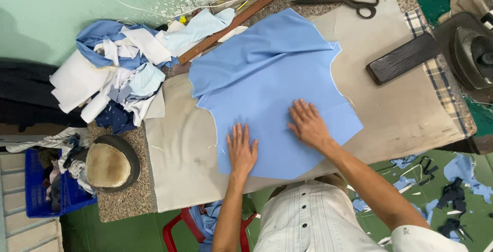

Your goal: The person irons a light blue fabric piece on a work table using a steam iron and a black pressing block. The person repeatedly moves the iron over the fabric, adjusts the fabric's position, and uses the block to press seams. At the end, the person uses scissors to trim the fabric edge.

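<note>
My left hand (241, 151) lies flat on the light blue fabric piece (272, 87), fingers spread and pressed down near its nearer edge, gripping nothing. My right hand (307, 123) rests flat on the same fabric just to the right of the left one, fingers fanned out and pointing away from me, also holding nothing. The fabric is spread over a beige pad (400, 113) covering the table (123, 200), with a fold running across its far part. Beyond the fabric's far edge lie a wooden ruler (231, 26) and, further right, a pair of black scissors (344, 0). To the right of the fabric sits a dark wooden block (403, 58), and past that a dark iron (475, 57) at the table's edge. Left of the fabric is a heap of white and blue scraps (118, 67), and nearer me than that heap a round padded cushion (109, 163).
</note>
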